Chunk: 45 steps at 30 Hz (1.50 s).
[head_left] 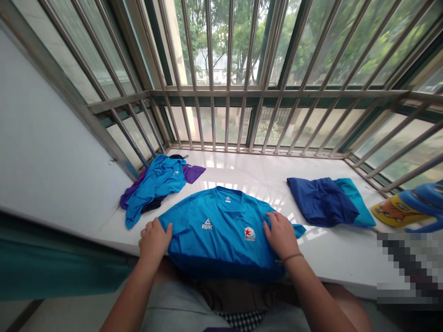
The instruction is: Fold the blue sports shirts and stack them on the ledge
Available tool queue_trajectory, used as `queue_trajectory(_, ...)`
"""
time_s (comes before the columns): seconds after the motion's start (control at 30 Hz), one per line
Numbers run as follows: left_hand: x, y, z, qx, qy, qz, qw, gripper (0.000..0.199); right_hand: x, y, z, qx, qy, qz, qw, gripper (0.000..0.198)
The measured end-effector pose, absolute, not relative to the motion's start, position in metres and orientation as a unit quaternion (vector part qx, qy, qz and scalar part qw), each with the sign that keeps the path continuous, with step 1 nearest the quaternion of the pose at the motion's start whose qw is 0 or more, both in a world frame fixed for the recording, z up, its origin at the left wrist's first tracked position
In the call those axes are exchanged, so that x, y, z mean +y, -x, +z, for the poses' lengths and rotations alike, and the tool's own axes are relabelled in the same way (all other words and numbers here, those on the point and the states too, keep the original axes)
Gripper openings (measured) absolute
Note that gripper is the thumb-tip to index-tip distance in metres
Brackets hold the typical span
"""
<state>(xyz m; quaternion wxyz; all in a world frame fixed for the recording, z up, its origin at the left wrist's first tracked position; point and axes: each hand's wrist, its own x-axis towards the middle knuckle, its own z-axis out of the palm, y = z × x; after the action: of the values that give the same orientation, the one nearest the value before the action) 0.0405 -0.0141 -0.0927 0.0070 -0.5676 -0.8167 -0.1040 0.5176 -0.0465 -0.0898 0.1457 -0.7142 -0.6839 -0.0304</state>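
Note:
A blue T-shirt (221, 235) lies front up over the front edge of the white windowsill, its collar toward the window. A white PEAK logo and a round badge with a red star show on its chest, and the lower part hangs down over the edge. My left hand (155, 237) is closed on the shirt at its left side, by the sleeve. On the other side my right hand (281, 234), with a thin bracelet at the wrist, grips the fabric near the right sleeve. That sleeve's end sticks out past the hand.
A loose heap of blue and purple clothes (155, 180) lies at the left of the windowsill (249, 168). Folded navy and teal garments (321, 200) lie at the right, beside a yellow-and-blue object (401, 210). Metal bars (227, 120) line the window behind.

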Motion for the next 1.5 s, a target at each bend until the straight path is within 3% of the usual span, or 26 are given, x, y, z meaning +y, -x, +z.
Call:
queue_trajectory(0.1, 0.006, -0.010, -0.096, -0.835, 0.542, -0.084, -0.026, 0.054, -0.040, -0.521, -0.106, -0.630, 0.769, -0.042, 0.104, 0.045)
queue_trajectory(0.23, 0.029, 0.017, -0.098, -0.789, 0.569, -0.193, -0.128, 0.027, -0.044, -0.535, -0.115, -0.631, 0.770, -0.049, 0.084, 0.049)
queue_trajectory(0.3, 0.041, 0.024, -0.096, -0.765, 0.550, -0.282, -0.183, 0.031, -0.048, -0.549, -0.113, -0.638, 0.764, -0.052, 0.073, 0.049)
queue_trajectory(0.4, 0.056, 0.027, -0.088, -0.733, 0.483, -0.406, -0.256, 0.052, -0.053, -0.572, -0.108, -0.625, 0.776, -0.062, 0.053, 0.047)
queue_trajectory(0.53, 0.073, 0.021, -0.076, -0.697, 0.444, -0.454, -0.333, 0.065, -0.059, -0.592, -0.097, -0.597, 0.798, -0.072, 0.024, 0.042)
queue_trajectory(0.7, 0.081, 0.018, -0.070, -0.750, 0.549, -0.281, -0.238, 0.036, -0.058, -0.600, -0.079, -0.594, 0.801, 0.039, -0.061, 0.034)
queue_trajectory(0.8, 0.077, 0.004, -0.073, -0.784, 0.597, -0.147, -0.084, 0.045, -0.056, -0.609, -0.076, -0.594, 0.799, 0.081, -0.043, 0.032)
queue_trajectory(0.87, 0.074, -0.019, -0.077, -0.751, 0.647, -0.135, -0.014, 0.050, -0.056, -0.618, -0.078, -0.595, 0.798, 0.097, -0.006, 0.030)
queue_trajectory(1.03, 0.080, -0.097, -0.089, -0.607, 0.772, -0.177, -0.067, 0.042, -0.052, -0.634, -0.086, -0.612, 0.783, 0.099, 0.051, 0.024)
queue_trajectory(1.27, 0.120, -0.141, -0.100, -0.637, 0.758, -0.135, -0.050, 0.038, -0.027, -0.575, -0.084, -0.632, 0.770, -0.033, 0.078, 0.032)
queue_trajectory(1.5, 0.146, -0.156, -0.100, -0.544, 0.821, -0.140, -0.105, 0.015, 0.034, -0.522, -0.082, -0.669, 0.740, 0.000, 0.068, 0.036)
